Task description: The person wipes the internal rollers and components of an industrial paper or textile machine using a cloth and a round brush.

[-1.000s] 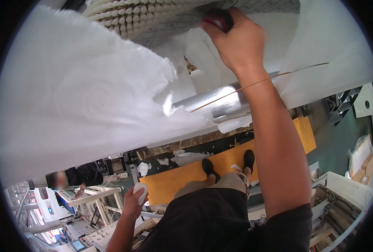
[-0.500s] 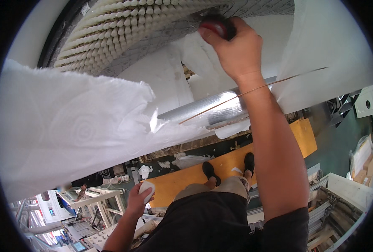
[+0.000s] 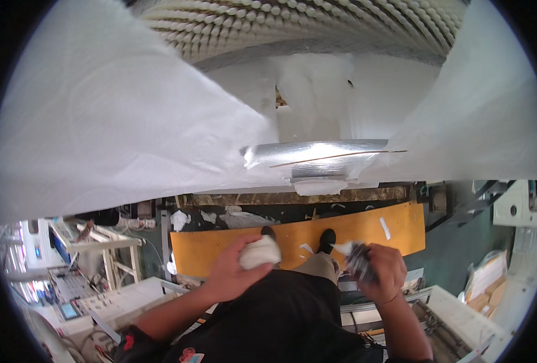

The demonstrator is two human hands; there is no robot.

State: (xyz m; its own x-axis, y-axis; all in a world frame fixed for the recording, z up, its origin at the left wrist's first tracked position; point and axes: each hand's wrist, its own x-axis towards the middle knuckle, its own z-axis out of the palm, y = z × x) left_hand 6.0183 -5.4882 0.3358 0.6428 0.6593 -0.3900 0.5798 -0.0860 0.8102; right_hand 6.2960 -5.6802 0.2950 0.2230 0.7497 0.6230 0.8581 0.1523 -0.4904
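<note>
The left hand (image 3: 231, 273) holds a smooth, rounded white lump (image 3: 260, 253), and well to its right the right hand (image 3: 387, 273) grips a dark, bristly brush (image 3: 359, 264), both on the near side of the shiny silver bar (image 3: 317, 170) running left to right

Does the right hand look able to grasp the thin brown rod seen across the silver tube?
Probably not right away: the right hand already holds a dark brush-like tool, though nothing visible blocks its way to the thin brown rod.
</note>
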